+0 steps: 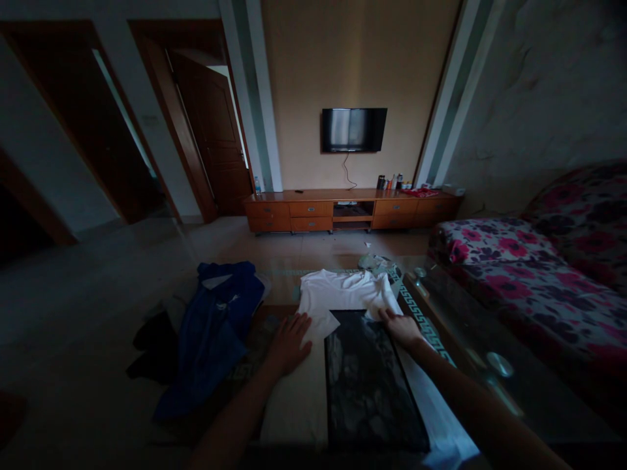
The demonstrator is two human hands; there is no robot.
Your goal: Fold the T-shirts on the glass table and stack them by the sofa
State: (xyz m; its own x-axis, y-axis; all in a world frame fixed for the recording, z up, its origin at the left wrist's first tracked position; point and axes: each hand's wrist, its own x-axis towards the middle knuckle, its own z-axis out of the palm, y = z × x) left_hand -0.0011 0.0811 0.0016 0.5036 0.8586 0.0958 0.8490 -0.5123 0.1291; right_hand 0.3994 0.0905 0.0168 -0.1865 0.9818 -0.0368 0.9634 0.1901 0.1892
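Note:
A white T-shirt (pixel 343 289) with a large dark printed panel (pixel 369 385) lies spread on a glass-topped table, its neck towards the far side. My left hand (pixel 290 343) rests on the shirt's left side, fingers apart and flat. On the right side, beside the panel's upper corner, my right hand (pixel 401 328) touches the white cloth with its fingers bent down. Whether those fingers pinch any cloth is too dark to tell. Left of the shirt lies a crumpled blue garment (pixel 210 333), with black cloth (pixel 155 349) next to it.
Beyond the glass table (pixel 435 294), a low wooden cabinet (pixel 311 210) stands under a wall-mounted television (pixel 353 130). Bottles and small items stand on the cabinet. A flowered sofa (pixel 548 281) is at the right. Crumpled plastic (pixel 379 264) lies behind the shirt.

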